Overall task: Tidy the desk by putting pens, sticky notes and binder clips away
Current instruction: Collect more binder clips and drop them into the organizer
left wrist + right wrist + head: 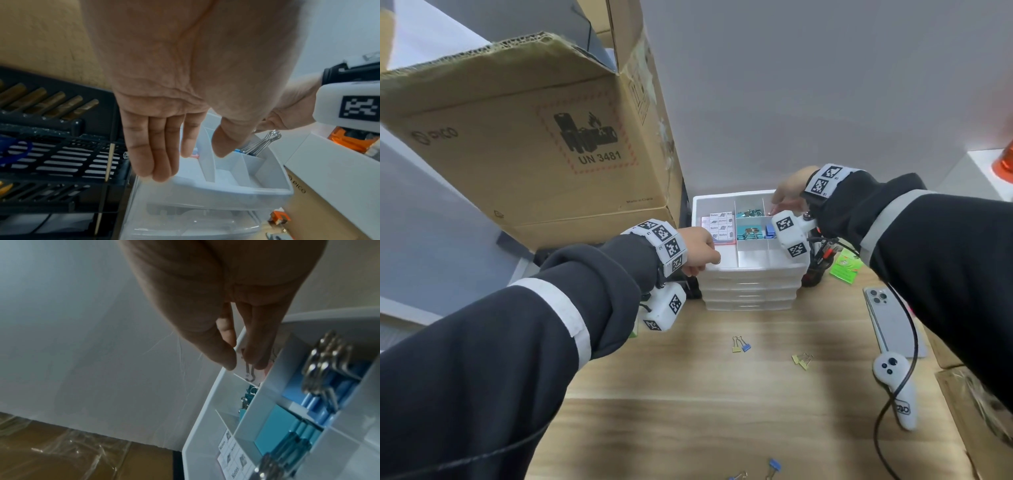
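Observation:
A white compartment tray (698, 205) sits on a stack of clear drawers (750, 291). It holds sticky notes (720, 224), teal binder clips (748, 233) and blue clips (769, 231). My left hand (702, 253) rests at the tray's (267, 191) front left corner, fingers (156, 154) straight down its outer side, thumb above a divider. My right hand (782, 202) reaches into the back right compartment. In the right wrist view its fingertips (260, 360) touch a small pink clip (267, 369) with wire handles; whether they pinch it is unclear. Loose small clips (741, 344) (803, 361) (774, 466) lie on the desk.
A big cardboard box (534, 137) stands left of the tray. A phone (890, 322), a white controller (897, 387) with a black cable and a green packet (846, 265) lie to the right. A black case of drill bits (51, 146) sits beside the drawers.

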A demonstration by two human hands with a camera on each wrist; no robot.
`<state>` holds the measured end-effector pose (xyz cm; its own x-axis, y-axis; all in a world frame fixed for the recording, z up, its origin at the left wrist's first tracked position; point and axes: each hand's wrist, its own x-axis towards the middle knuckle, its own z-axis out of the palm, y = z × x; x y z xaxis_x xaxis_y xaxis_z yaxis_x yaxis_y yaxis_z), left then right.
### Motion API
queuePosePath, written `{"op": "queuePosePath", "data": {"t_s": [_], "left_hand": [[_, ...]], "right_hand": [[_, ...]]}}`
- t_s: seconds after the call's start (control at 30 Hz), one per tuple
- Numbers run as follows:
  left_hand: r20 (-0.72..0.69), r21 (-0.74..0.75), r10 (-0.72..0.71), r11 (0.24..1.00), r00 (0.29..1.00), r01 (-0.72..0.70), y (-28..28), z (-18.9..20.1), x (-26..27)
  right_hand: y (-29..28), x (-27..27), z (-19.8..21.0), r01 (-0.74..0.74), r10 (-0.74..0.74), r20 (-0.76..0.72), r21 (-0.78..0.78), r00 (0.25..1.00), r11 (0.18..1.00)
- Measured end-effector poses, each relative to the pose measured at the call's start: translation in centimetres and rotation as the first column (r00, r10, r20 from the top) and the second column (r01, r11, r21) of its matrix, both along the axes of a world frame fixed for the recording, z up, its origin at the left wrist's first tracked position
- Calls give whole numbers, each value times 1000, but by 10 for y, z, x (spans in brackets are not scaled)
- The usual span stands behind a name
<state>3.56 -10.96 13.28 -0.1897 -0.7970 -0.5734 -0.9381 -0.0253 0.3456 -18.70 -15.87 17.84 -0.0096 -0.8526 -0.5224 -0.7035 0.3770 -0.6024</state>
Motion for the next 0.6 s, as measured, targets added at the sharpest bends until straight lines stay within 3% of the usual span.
{"op": "queuePosePath", "data": {"t_s": [0.03,0.17,0.33,0.43,0.5,0.6], "left_hand": [[-4,-2,2,1000,1000,-2,1,1,-1],[-3,-12,8,1000,1000,-8,11,2,1],[27,-13,7,1000,1000,-7,33,-4,7],[44,0,3,1000,999,-3,49,-10,10],[53,25,0,1000,999,-1,61,-15,12],[68,12,-15,1000,998,15,75,-22,13]], "right_hand": [[3,-4,0,112,-112,134,6,985,994],[11,-9,-5,228,-223,201,-2,954,974],[16,-6,-25,401,-405,302,78,863,913],[30,-13,-31,502,-470,529,93,707,860],[42,-19,-34,564,-511,591,113,624,818],[64,-24,-38,587,-505,647,108,571,802]]}}
